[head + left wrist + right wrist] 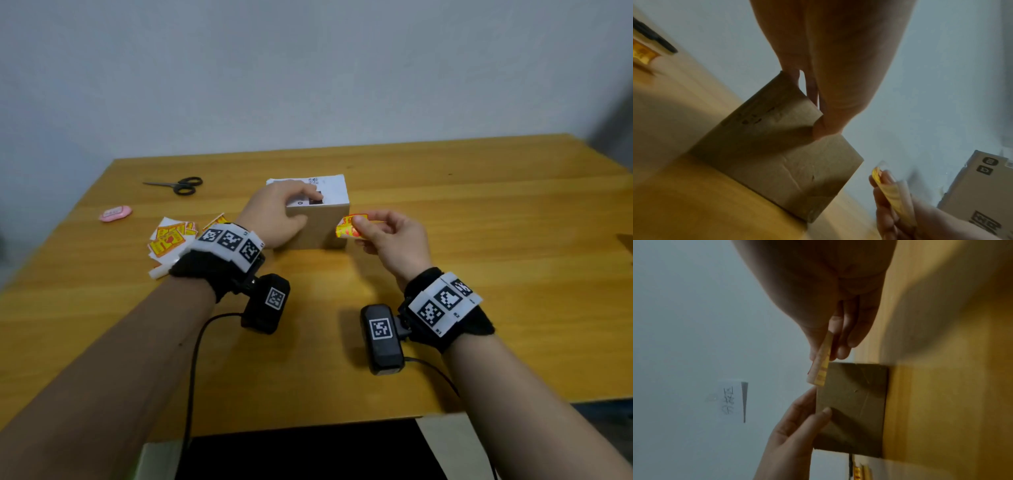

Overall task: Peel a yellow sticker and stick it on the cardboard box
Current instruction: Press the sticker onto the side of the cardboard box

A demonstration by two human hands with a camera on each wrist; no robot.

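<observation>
The cardboard box [320, 224] stood on the wooden bench [445, 240]. The left hand [274, 216] gripped its top left corner, fingers curled over the white label. Just right of the box, the right hand [387, 236] pinched the yellow sticker [347, 228] between thumb and fingers, close to the box's right face.

Yellow sticker [349, 226] airborne beside upright cardboard box [322, 222] on table.

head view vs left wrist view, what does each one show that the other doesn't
Only the head view shows the scissors, the pink item and the box's white top label. Only the left wrist view shows a second, printed carton off to the right. Both show the left hand holding the cardboard box and the right hand pinching the yellow sticker.
</observation>
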